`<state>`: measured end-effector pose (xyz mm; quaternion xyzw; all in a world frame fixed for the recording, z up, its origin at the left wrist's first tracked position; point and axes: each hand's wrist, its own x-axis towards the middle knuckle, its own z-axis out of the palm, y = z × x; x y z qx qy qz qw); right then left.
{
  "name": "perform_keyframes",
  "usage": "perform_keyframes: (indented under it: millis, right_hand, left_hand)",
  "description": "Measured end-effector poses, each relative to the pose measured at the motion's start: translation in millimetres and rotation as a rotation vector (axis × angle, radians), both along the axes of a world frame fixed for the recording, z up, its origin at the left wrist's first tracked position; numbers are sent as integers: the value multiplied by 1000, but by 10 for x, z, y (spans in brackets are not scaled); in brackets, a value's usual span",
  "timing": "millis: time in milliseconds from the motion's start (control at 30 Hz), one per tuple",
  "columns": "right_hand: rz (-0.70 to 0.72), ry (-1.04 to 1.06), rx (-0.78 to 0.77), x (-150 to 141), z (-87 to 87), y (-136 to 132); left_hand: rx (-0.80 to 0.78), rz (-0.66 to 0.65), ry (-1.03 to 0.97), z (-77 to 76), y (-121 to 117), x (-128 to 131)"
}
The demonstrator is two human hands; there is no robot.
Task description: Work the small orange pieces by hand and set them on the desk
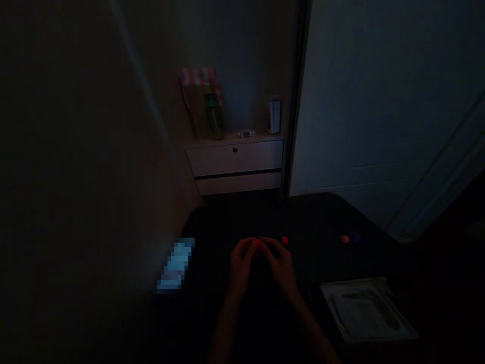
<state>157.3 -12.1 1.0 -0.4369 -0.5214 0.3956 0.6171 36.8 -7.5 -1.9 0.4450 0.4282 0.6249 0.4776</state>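
Observation:
Over a dark table (220, 217), both hands meet at their fingertips around a small bright red lump (258, 242) that looks like modelling clay. My left hand (241, 254) pinches it from the left, and my right hand (279, 257) from the right. The fingers cover most of the lump, so its shape is unclear. Just beyond my right hand lies a second small red lump (285, 240), apart from the fingers. Farther right on the table, a pink lump (344, 238) rests against a purple one (355, 237).
The room is very dim. A lit, blurred-out screen (176, 266) is at the table's left. A pale, flat tray-like object (369, 311) lies at the lower right. Behind the table, a white drawer unit (238, 161) carries a green-capped bottle (214, 119).

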Motion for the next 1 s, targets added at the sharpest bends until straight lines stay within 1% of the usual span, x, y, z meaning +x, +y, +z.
perform_keyframes:
  millis: [300, 467, 667, 900, 1000]
  right_hand:
    - [-28, -58, 48, 18, -18, -5]
    - [-78, -75, 60, 7, -39, 23]
    - [-43, -82, 62, -4, -12, 12]
    - [-20, -69, 61, 4, 6, 5]
    - [-35, -53, 68, 6, -5, 11]
  left_hand:
    - [-19, -29, 16, -19, 21, -1]
    - [-10, -9, -54, -29, 18, 3]
    - [-21, -34, -65, -4, 2, -2]
    - [-4, 11, -1, -11, 13, -3]
    - [-7, 3, -1, -10, 9, -8]
